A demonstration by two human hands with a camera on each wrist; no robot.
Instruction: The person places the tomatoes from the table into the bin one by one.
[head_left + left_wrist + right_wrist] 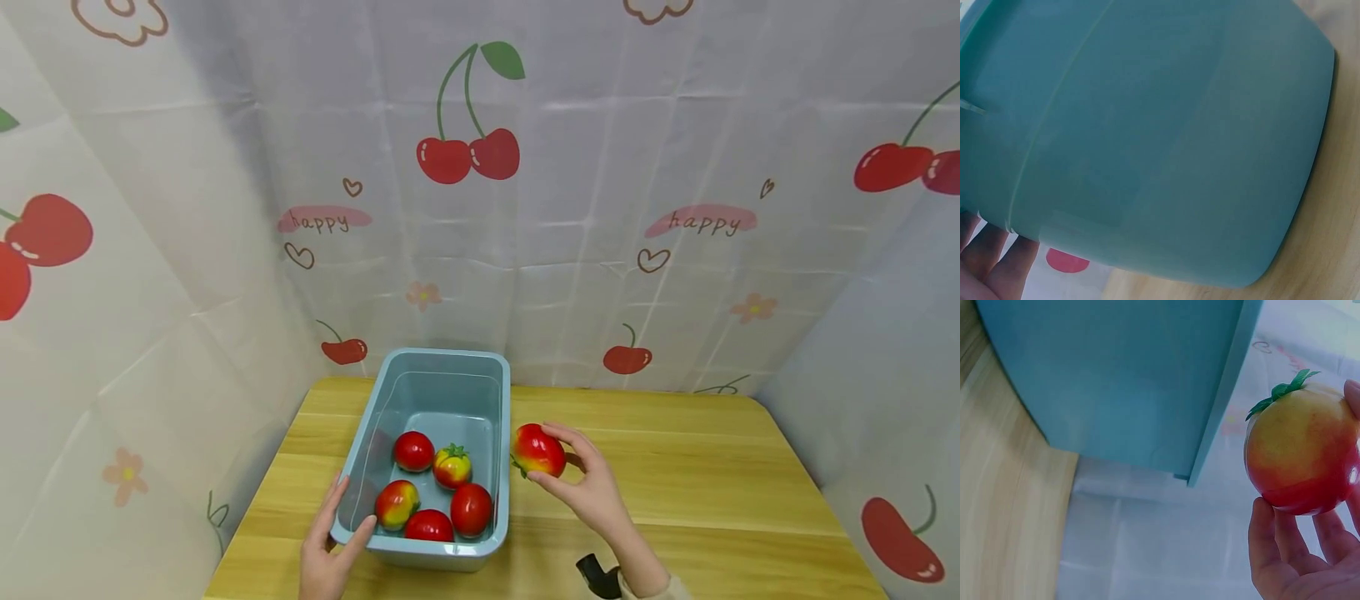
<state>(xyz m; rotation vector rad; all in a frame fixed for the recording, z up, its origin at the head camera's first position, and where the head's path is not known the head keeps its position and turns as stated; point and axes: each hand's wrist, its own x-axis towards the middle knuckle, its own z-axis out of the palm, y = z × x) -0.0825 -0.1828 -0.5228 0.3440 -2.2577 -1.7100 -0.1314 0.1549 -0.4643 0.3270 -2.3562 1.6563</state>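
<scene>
Item: tomato (537, 451), glossy, likely light, rigid, slippery; right hand (592, 487) fingertips clamped round its sides, just right of blue tub (501, 433). Left hand (327, 546) grips tub's near-left rim, thumb inside. Five more fruits inside.

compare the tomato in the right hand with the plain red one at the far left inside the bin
The held tomato is gripped by the right hand outside the blue bin; the far-left tomato lies on the bin's floor. The held tomato blends red into yellow and shows a green leafy top; the far-left tomato looks all red. Both are round, glossy and similar in size.
</scene>
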